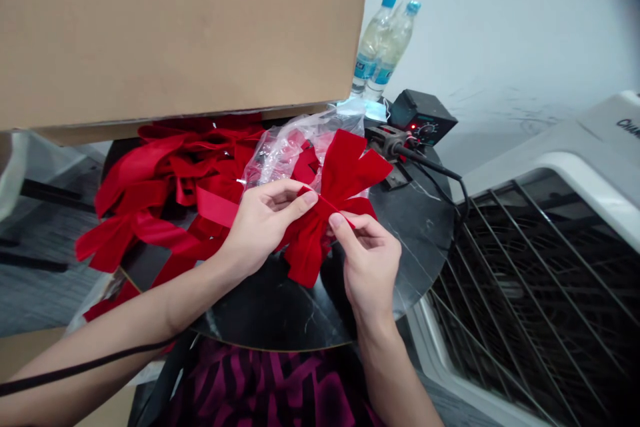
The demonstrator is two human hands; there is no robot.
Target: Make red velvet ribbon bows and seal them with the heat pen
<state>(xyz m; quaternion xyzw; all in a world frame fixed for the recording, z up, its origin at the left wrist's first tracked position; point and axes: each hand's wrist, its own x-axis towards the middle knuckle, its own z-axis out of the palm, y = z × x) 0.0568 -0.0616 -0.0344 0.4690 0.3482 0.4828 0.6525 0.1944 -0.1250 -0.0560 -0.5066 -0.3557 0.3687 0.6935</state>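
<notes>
Between my hands is a red velvet bow [345, 170], its loops and tails fanned above and below the middle. My left hand [273, 217] pinches a thin red strip at the bow's centre between thumb and forefinger. Just to the right, my right hand [370, 247] pinches the other end of that strip, fingers curled. The bow is held above the round black marble-look table [280, 313]. Behind it lies a clear plastic bag [280, 147] with small red pieces inside. A heap of red velvet bows [170, 173] covers the table's left side.
A large cardboard box [190, 40] stands at the back. Two plastic bottles [375, 47] are beside it. A black control unit [423, 119] with a lit red light and a cabled soldering iron in its stand [393, 147] sit back right. A white fan-like appliance [530, 267] stands at right.
</notes>
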